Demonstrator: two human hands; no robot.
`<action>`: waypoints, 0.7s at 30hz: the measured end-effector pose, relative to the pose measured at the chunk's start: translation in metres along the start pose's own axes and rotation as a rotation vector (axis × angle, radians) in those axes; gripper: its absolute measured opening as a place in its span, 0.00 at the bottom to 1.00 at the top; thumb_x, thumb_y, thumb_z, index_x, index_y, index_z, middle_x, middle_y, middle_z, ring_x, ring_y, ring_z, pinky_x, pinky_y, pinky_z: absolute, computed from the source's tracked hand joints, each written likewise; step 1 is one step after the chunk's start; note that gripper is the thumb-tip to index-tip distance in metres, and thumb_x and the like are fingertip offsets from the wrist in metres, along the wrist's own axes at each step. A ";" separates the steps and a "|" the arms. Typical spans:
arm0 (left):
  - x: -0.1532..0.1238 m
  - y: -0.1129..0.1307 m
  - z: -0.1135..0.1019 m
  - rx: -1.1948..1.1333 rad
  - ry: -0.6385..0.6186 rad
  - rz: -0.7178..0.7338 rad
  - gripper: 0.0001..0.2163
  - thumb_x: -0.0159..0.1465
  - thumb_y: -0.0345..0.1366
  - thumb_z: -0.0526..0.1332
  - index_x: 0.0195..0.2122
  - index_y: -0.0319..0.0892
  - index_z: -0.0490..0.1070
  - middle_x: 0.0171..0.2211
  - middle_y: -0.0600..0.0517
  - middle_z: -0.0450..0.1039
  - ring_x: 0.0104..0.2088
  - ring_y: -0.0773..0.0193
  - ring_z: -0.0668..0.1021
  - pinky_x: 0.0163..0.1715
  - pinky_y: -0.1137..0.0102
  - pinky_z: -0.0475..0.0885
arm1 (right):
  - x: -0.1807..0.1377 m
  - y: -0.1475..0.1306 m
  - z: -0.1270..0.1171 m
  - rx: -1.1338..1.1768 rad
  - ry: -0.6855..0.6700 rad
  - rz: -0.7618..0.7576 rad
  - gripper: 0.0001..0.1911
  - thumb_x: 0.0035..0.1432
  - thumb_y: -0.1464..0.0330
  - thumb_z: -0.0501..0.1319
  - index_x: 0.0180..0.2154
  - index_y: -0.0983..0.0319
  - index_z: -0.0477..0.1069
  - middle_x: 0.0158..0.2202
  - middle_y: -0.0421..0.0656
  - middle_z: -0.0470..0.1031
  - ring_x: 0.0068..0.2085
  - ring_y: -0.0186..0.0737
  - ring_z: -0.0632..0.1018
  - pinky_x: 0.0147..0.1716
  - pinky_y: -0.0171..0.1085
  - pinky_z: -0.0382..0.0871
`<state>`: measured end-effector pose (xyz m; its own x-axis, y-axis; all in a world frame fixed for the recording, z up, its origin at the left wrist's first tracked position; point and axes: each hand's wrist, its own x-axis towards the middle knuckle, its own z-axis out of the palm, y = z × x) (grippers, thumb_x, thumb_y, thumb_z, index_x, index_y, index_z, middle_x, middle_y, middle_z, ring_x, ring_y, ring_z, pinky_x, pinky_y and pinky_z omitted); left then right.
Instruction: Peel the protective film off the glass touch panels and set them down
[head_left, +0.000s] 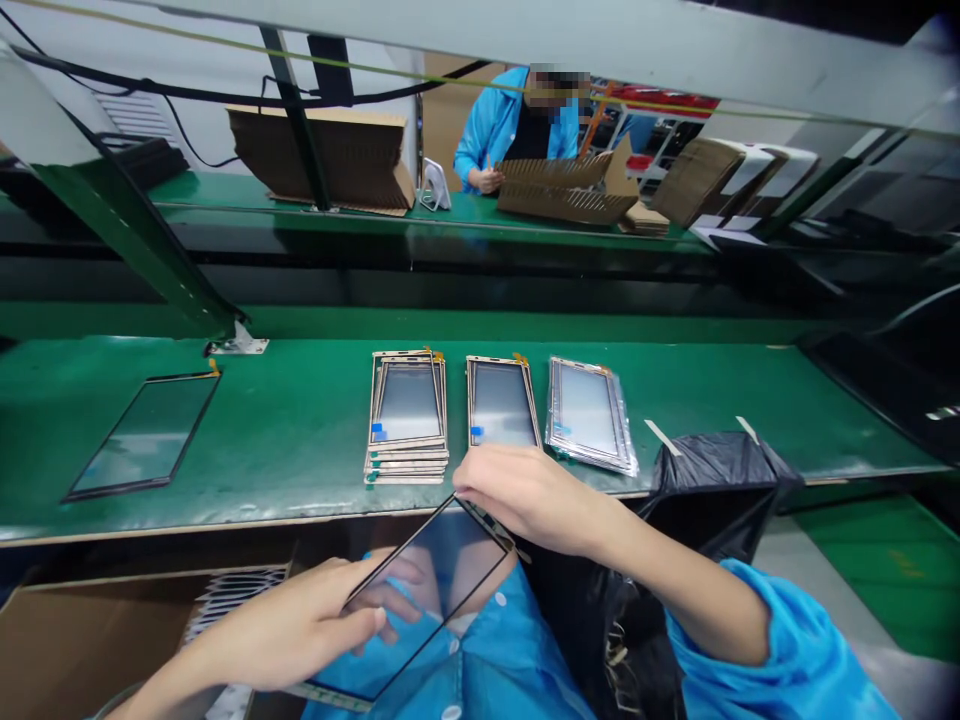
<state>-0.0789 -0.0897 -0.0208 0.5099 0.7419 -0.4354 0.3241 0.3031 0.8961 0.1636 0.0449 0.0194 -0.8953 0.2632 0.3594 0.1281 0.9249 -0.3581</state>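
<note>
- Green bench [300,440] runs across the view; a second green bench [525,215] sits behind it, under a metal frame with cables.
- Far left on the near bench: one dark glass panel [146,435] lying flat, alone, well apart from the rest.
- Centre: stack of framed panels [407,420], then a single framed panel [501,402] just beside it, then a pile in clear wrap [590,415].
- Right: black bag [712,480] hanging at the bench edge.
- Bottom left, below the bench: open cardboard box [90,630].
- Back bench: corrugated cardboard stacks [337,160]; a person in a blue coat [499,125] is handling cardboard there.
- Left hand [300,620]: comes in from lower left, thumb on top, fingers underneath, pinching the left edge of a glass sheet [427,590].
- Sheet is tilted, held over the lap in front of the bench, not touching it.
- Right hand [525,495]: palm down, fingers curled together on the sheet's top corner.
</note>
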 end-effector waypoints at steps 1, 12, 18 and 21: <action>0.000 0.001 0.000 0.003 -0.006 0.004 0.16 0.64 0.39 0.56 0.53 0.51 0.69 0.46 0.52 0.77 0.44 0.55 0.78 0.40 0.70 0.74 | 0.000 -0.001 0.000 -0.011 -0.005 -0.008 0.18 0.71 0.71 0.42 0.33 0.63 0.66 0.31 0.45 0.70 0.32 0.37 0.69 0.31 0.35 0.65; 0.004 0.010 -0.002 -0.250 -0.160 -0.080 0.15 0.65 0.36 0.55 0.53 0.46 0.64 0.45 0.48 0.77 0.42 0.59 0.80 0.35 0.70 0.74 | -0.020 -0.001 0.018 -0.331 0.365 -0.230 0.12 0.65 0.77 0.46 0.37 0.65 0.66 0.32 0.47 0.72 0.31 0.39 0.70 0.27 0.36 0.63; 0.006 0.004 -0.012 -0.340 -0.129 -0.077 0.15 0.64 0.41 0.58 0.51 0.42 0.63 0.46 0.43 0.77 0.41 0.56 0.81 0.33 0.71 0.73 | -0.040 -0.019 0.019 0.333 0.250 0.068 0.07 0.68 0.74 0.47 0.38 0.60 0.62 0.36 0.45 0.74 0.36 0.37 0.76 0.33 0.35 0.69; 0.006 -0.003 -0.022 -0.376 -0.105 -0.065 0.16 0.64 0.42 0.58 0.50 0.42 0.62 0.46 0.41 0.76 0.40 0.56 0.81 0.31 0.71 0.73 | -0.067 -0.026 -0.001 0.822 0.077 0.438 0.09 0.70 0.66 0.46 0.36 0.59 0.60 0.27 0.41 0.71 0.28 0.34 0.74 0.28 0.33 0.69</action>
<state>-0.0950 -0.0733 -0.0243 0.5828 0.6551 -0.4808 0.0533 0.5597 0.8270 0.2206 0.0032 0.0060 -0.8043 0.5868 0.0937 0.0789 0.2618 -0.9619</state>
